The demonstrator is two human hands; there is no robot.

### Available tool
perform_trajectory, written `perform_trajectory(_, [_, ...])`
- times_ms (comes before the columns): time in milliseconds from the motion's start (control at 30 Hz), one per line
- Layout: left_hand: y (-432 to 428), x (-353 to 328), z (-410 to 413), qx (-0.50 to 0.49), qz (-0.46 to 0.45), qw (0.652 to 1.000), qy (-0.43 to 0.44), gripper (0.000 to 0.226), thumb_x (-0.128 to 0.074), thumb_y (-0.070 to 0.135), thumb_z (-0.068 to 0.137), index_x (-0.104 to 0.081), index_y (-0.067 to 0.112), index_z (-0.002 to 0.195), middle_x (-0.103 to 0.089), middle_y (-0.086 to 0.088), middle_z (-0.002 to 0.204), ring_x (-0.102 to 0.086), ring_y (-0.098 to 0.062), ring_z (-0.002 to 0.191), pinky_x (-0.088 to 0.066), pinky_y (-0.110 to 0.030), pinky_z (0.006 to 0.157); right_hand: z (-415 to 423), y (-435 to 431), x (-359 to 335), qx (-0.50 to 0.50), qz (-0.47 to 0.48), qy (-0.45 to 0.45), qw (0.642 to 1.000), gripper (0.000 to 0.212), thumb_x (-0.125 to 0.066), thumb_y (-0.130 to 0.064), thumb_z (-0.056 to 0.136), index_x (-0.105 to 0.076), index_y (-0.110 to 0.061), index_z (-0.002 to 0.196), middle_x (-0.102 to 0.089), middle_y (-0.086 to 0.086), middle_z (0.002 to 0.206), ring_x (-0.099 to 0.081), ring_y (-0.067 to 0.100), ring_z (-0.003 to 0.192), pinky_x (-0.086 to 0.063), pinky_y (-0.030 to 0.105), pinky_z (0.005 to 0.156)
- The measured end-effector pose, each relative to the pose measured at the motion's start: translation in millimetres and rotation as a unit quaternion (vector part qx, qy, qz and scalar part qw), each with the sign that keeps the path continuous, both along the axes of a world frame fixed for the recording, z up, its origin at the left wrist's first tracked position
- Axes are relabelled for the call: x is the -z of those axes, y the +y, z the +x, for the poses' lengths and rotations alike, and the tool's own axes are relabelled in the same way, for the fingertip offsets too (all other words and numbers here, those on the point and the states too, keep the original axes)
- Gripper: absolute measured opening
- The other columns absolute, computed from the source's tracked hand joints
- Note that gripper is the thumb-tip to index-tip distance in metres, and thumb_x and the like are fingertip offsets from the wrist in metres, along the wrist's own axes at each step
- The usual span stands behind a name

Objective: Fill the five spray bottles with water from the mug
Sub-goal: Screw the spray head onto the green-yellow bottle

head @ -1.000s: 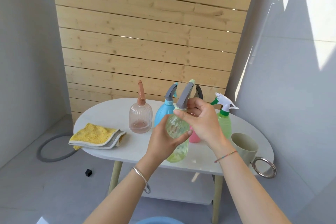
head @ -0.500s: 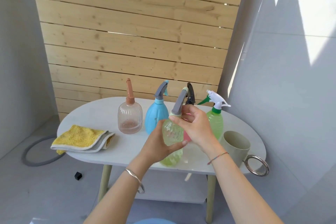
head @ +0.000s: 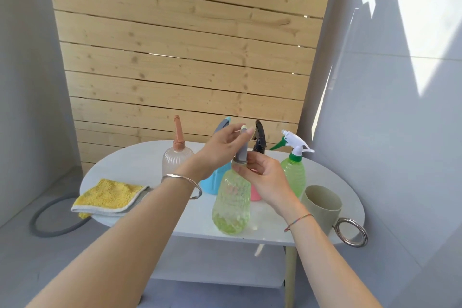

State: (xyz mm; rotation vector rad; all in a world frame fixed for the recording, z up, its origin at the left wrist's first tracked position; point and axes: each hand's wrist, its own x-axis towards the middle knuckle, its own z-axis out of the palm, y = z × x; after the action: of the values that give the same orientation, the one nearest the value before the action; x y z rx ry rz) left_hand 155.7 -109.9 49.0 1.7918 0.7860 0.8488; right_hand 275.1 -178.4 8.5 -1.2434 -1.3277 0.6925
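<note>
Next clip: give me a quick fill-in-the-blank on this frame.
The right hand pinches the collar of the pale green translucent spray bottle, while the left hand holds its ____ spray head.
The folded cloth on the white oval table is ____.
The beige mug has a metal ____-shaped handle.
Answers: grey, yellow, ring.

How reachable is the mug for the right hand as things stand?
Probably yes: the mug stands near that wrist, nothing between. But the right hand pinches the collar of the yellow-green spray bottle and must release first.
</note>
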Motion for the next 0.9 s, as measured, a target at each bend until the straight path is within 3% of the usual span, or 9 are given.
perform_trajectory(67, [3.0,4.8,0.7,-0.004,-0.019,0.999,-0.026,0.038,-0.059,0.038,0.095,-0.054,0.02,0.129,-0.066,0.008,0.123,-0.06,-0.002,0.111,-0.045,-0.008,0.083,0.5,0.4,0.3,-0.003,0.003,-0.009,1.0,0.022,-0.072,-0.013,0.084,-0.068,-0.011,0.105,-0.072,0.001,0.101,-0.067,0.009,0.094,-0.05,0.017,0.085])
perform_trajectory(167, [5.8,11.8,-0.6,-0.019,-0.043,0.996,-0.072,0.04,-0.062,0.035,0.094,-0.056,0.015,0.128,-0.067,0.004,0.123,-0.06,-0.006,0.115,-0.047,-0.019,0.097,-0.6,1.3,4.8,-0.004,-0.016,-0.022,1.0,0.022,-0.07,-0.021,0.086,-0.067,-0.021,0.108,-0.07,-0.006,0.106,-0.063,0.009,0.102,-0.049,0.019,0.089])
perform_trajectory(267, [4.7,11.9,1.6,-0.013,-0.03,0.997,-0.07,0.032,-0.061,0.032,0.095,-0.057,0.017,0.123,-0.068,-0.002,0.121,-0.062,-0.008,0.11,-0.05,-0.012,0.084,-0.2,0.8,8.1,-0.046,-0.066,0.01,0.997,0.016,-0.062,-0.029,0.091,-0.064,-0.034,0.106,-0.068,-0.013,0.107,-0.059,0.001,0.107,-0.046,0.01,0.083])
perform_trajectory(400, [3.4,10.1,3.0,-0.011,-0.017,0.997,-0.068,0.032,-0.061,0.029,0.095,-0.057,0.015,0.124,-0.067,-0.01,0.119,-0.062,-0.012,0.103,-0.049,-0.014,0.081,-3.6,4.8,10.3,-0.008,-0.035,0.042,0.998,0.015,-0.07,-0.025,0.085,-0.065,-0.024,0.099,-0.07,-0.006,0.098,-0.063,0.006,0.095,-0.048,0.015,0.082])
perform_trajectory(533, [2.7,11.5,3.3,-0.005,-0.016,0.997,-0.075,0.029,-0.062,0.029,0.095,-0.058,0.016,0.121,-0.068,-0.01,0.114,-0.06,-0.005,0.09,-0.049,-0.009,0.076,-12.9,11.0,15.2,0.087,-0.017,0.018,0.996,0.033,-0.079,-0.034,0.076,-0.055,-0.019,0.092,-0.067,0.002,0.099,-0.063,0.015,0.095,-0.05,0.027,0.083])
perform_trajectory(633, [2.8,11.7,2.6,0.001,-0.018,0.997,-0.079,0.03,-0.062,0.03,0.095,-0.059,0.016,0.121,-0.068,-0.011,0.111,-0.061,-0.009,0.09,-0.051,-0.016,0.078,-1.1,3.8,7.7,-0.051,-0.06,0.076,0.994,0.019,-0.065,-0.026,0.089,-0.061,-0.025,0.107,-0.069,-0.015,0.102,-0.063,0.001,0.101,-0.048,0.012,0.084])
perform_trajectory(700, [2.0,11.2,2.8,0.005,-0.021,0.997,-0.08,0.019,-0.061,0.03,0.095,-0.06,0.023,0.113,-0.067,-0.005,0.106,-0.061,-0.01,0.09,-0.05,-0.014,0.077,6.1,0.9,4.1,-0.101,-0.072,0.113,0.986,0.018,-0.061,-0.022,0.091,-0.064,-0.025,0.108,-0.071,-0.016,0.101,-0.064,-0.006,0.098,-0.046,0.008,0.081])
perform_trajectory(833, [2.4,10.4,3.8,0.005,-0.016,0.997,-0.081,0.014,-0.062,0.029,0.095,-0.058,0.027,0.109,-0.068,-0.007,0.112,-0.061,-0.008,0.093,-0.05,-0.013,0.077,-7.6,7.3,9.0,0.034,-0.01,0.064,0.997,0.016,-0.074,-0.019,0.082,-0.062,-0.017,0.093,-0.068,-0.003,0.091,-0.063,0.004,0.084,-0.046,0.016,0.076])
perform_trajectory(900, [1.4,10.0,2.8,0.004,-0.018,0.996,-0.083,0.018,-0.062,0.029,0.095,-0.058,0.026,0.112,-0.068,-0.007,0.114,-0.061,-0.008,0.093,-0.05,-0.012,0.077,-11.9,9.6,11.9,0.078,0.008,0.036,0.996,0.024,-0.076,-0.024,0.08,-0.056,-0.016,0.09,-0.063,-0.002,0.09,-0.06,0.009,0.088,-0.046,0.017,0.077])
